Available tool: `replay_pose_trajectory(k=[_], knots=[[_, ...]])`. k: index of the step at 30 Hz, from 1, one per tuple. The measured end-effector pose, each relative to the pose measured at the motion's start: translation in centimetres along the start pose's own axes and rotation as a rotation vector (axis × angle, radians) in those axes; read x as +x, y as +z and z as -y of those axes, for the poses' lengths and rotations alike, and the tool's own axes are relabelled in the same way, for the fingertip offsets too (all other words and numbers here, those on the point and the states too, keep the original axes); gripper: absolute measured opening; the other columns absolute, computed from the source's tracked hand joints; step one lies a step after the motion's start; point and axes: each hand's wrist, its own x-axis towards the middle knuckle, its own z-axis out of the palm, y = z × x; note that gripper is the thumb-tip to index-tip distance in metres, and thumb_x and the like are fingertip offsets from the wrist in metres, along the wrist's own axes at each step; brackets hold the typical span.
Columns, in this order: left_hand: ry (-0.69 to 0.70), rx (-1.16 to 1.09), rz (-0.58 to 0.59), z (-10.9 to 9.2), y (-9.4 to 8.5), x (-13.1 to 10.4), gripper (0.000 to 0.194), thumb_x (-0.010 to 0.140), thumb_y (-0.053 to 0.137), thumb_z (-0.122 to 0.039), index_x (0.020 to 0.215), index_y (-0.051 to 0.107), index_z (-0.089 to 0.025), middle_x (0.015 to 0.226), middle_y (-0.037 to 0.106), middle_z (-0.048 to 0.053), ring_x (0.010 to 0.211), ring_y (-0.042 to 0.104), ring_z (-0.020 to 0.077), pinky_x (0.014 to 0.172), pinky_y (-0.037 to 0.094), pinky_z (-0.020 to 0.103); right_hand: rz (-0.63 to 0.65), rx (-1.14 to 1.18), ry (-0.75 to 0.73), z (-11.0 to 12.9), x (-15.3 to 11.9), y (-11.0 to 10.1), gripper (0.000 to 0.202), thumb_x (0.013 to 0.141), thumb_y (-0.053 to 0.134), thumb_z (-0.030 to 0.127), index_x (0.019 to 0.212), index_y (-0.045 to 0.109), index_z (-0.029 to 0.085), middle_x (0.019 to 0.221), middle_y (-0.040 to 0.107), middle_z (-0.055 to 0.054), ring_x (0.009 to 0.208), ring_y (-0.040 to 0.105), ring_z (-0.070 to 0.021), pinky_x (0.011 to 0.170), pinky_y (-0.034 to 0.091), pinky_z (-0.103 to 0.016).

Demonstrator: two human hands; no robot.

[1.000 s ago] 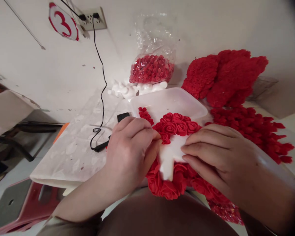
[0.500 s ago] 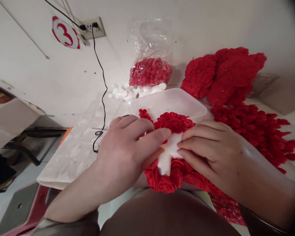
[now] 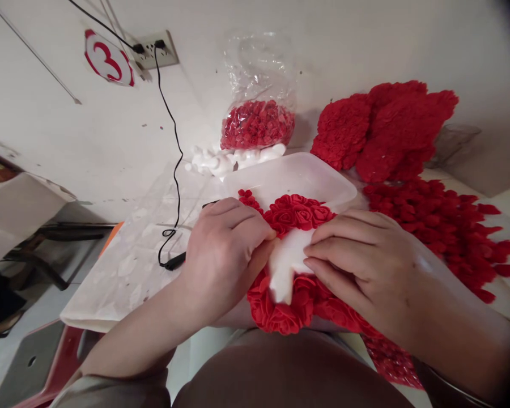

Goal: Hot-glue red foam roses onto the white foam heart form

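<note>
In front of my body sits a white foam form (image 3: 292, 249) partly covered in red foam roses (image 3: 300, 214). More roses ring its near edge, and a stubby bare white part points down toward me. My right hand (image 3: 361, 258) grips the form from the right, fingertips on its bare white surface and the palm over the roses. My left hand (image 3: 227, 246) is closed in a pinch at the form's left side, against the roses. Whatever is between its fingertips is hidden. Small red roses (image 3: 249, 198) show just beyond the left knuckles.
Behind the hands lies a translucent white plastic tray (image 3: 323, 175). A clear bag of small red roses (image 3: 258, 124) stands by white foam pieces (image 3: 215, 161). Rose-covered shapes (image 3: 386, 127) and loose red roses (image 3: 433, 221) fill the right. A black cord (image 3: 176, 170) hangs from the wall outlet.
My left thumb has drawn back left from over the white form and closed against the fingers, baring more of the white surface. My right hand keeps its hold.
</note>
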Motion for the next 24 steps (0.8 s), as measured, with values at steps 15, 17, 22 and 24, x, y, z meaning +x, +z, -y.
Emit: replay_pose_trajectory(k=[15,17,22,24], knots=[[-0.016,-0.087,0.100,1.7,-0.9,0.4,0.007,0.089,0.068,-0.021,0.086,0.074,-0.019,0.087,0.071,0.002,0.081,0.063,0.0157,0.078,0.051,0.032,0.022,-0.003,0.012,-0.3,0.3,0.1,0.022,0.094,0.056,0.008,0.080,0.071,0.017,0.087,0.072,-0.006,0.084,0.064,-0.0213,0.087,0.049,-0.045],[-0.008,-0.134,0.099,1.8,-1.4,0.3,0.009,0.092,0.065,-0.020,0.091,0.074,-0.019,0.091,0.072,0.003,0.084,0.065,0.0147,0.080,0.052,0.030,0.013,0.005,-0.001,-0.4,0.2,0.1,0.021,0.095,0.055,0.009,0.083,0.071,0.017,0.087,0.072,-0.005,0.084,0.063,-0.0199,0.088,0.048,-0.043],[-0.035,-0.155,0.029,1.8,-1.8,0.2,0.010,0.092,0.068,-0.024,0.098,0.073,-0.018,0.095,0.073,0.005,0.091,0.067,0.0147,0.083,0.053,0.028,-0.013,0.025,0.028,-0.5,0.1,0.4,0.021,0.096,0.054,0.012,0.087,0.072,0.017,0.086,0.070,-0.005,0.084,0.062,-0.0195,0.086,0.047,-0.042],[-0.004,-0.161,0.066,1.7,-1.6,0.2,0.010,0.090,0.070,-0.023,0.097,0.073,-0.018,0.095,0.073,0.004,0.090,0.066,0.0150,0.084,0.053,0.030,-0.020,0.031,0.037,-0.5,0.1,0.5,0.021,0.097,0.054,0.013,0.086,0.072,0.016,0.085,0.070,-0.005,0.083,0.061,-0.0194,0.086,0.047,-0.042]])
